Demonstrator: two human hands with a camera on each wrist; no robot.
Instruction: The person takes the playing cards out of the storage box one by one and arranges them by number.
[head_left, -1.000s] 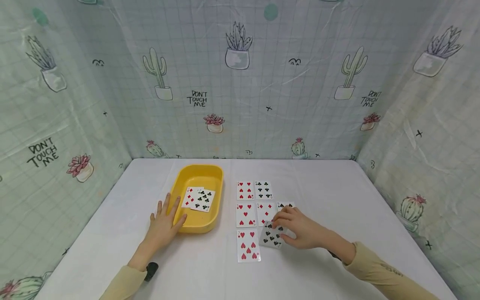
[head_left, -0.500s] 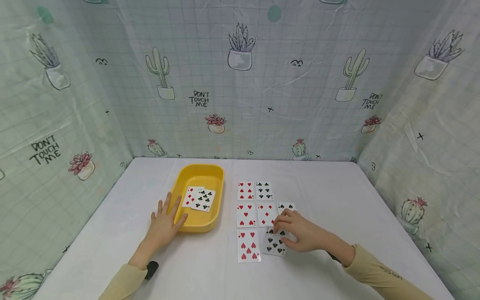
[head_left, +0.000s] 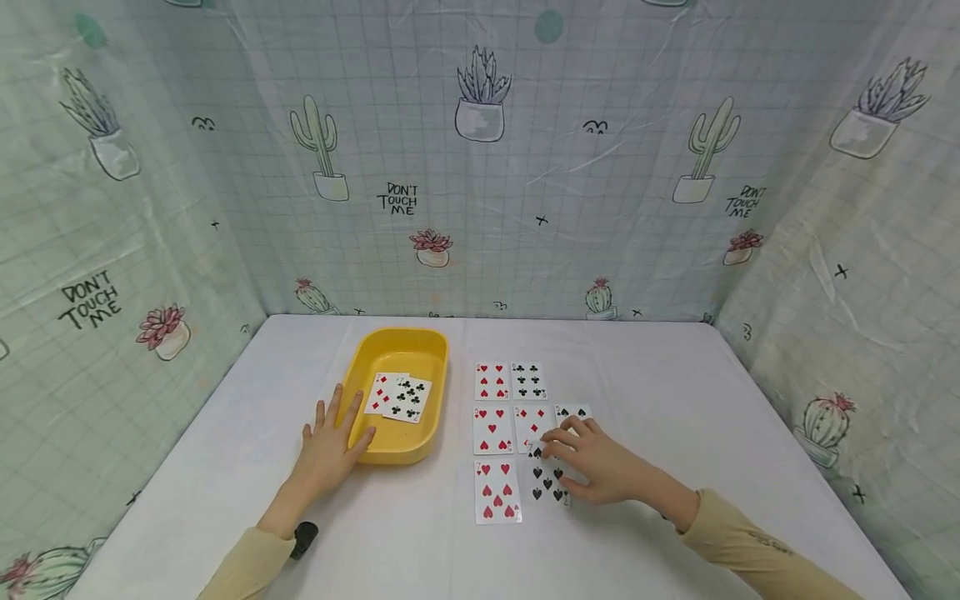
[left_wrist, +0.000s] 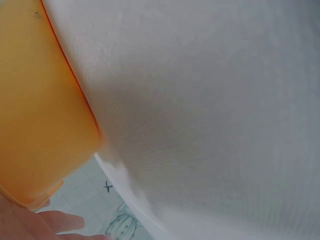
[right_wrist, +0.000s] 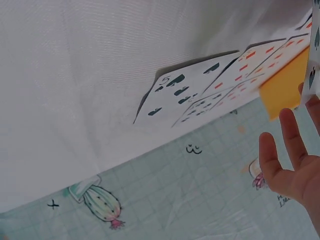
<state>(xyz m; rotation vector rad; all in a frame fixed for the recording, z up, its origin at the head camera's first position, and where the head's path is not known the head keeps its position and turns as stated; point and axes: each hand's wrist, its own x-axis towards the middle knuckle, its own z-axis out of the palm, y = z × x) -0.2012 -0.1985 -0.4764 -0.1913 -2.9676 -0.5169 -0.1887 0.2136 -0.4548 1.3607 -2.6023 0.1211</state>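
Observation:
My right hand holds a spades playing card by its top and right edges, between fingers and thumb. That card is just right of a hearts card, in the nearest row. In the right wrist view, part of the held card shows at the right edge by the fingertips. Under my right fingers, another spades card is partly covered. My left hand rests with spread fingers on the near left rim of a yellow tray; its fingers also show beside the tray in the left wrist view.
Inside the tray lie a diamonds card and an overlapping clubs card. Beyond the held card are a diamonds card, a hearts card, and a back row with hearts and clubs. Patterned cloth walls enclose the white table.
The held spades card has swung from tilted to nearly straight and shifted slightly right, lining up beside the near hearts card. My left hand has stayed on the tray.

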